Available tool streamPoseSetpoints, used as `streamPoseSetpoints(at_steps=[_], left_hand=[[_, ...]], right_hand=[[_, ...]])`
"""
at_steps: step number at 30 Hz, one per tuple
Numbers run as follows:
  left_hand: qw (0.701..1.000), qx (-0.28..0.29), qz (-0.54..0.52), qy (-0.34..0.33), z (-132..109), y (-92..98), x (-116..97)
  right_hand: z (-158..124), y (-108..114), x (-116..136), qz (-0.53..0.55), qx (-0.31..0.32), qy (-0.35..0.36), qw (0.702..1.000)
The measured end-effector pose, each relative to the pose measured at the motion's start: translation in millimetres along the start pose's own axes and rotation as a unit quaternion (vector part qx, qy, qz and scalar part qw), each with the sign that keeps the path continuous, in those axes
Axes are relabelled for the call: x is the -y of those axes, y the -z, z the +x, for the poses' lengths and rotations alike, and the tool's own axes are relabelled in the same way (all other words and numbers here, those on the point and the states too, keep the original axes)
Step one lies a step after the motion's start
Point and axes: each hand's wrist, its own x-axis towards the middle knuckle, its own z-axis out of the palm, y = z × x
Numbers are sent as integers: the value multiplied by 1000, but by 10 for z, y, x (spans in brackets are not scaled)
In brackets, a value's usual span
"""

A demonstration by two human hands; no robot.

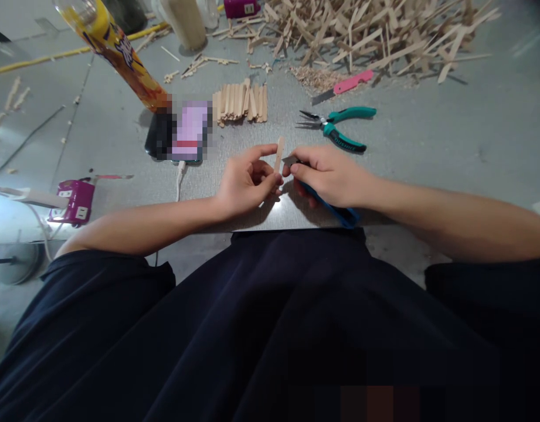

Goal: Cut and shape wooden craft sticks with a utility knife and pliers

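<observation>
Upright between the fingers of my left hand (pixel 254 179) is a short wooden stick (pixel 279 155), its rounded top showing. My right hand (pixel 326 173) is wrapped round a blue utility knife (pixel 335 212), whose short grey blade points left at the stick. Blade and stick lie close together; whether they touch I cannot tell. Beyond my hands sits a stack of short wooden sticks (pixel 241 101). Needle-nose pliers (pixel 335 126) with teal handles lie with jaws apart behind my right hand. Past them is a small saw (pixel 342 87) with a pink handle.
A large heap of wooden sticks (pixel 340 29) fills the back right, with sawdust (pixel 316 76) before it. At left are a phone (pixel 190 132) on a charging cable, a yellow-orange bottle (pixel 124 58) and a purple power socket (pixel 76 202). The table edge runs close to my body.
</observation>
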Motion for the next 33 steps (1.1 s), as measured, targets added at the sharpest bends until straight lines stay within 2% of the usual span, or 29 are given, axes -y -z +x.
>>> streamPoseSetpoints(at_steps=[4,13,21,28,33], left_hand=[[999,8,16,-33,-17,-16,52],[994,12,72,-79,-57,4,30],[960,19,209,-185,-53,12,51],[935,34,281,-214,-98,26,-15],[935,42,298,-185,-118,38,19]], right_hand=[[-8,-18,24,9,3,-7,1000],[-19,-37,67,-15,-1,-16,1000],[-81,-118,192,-78,-6,-51,996],[-101,-152,170,-84,4,-64,994],[-101,-168,169,-68,11,-83,994]])
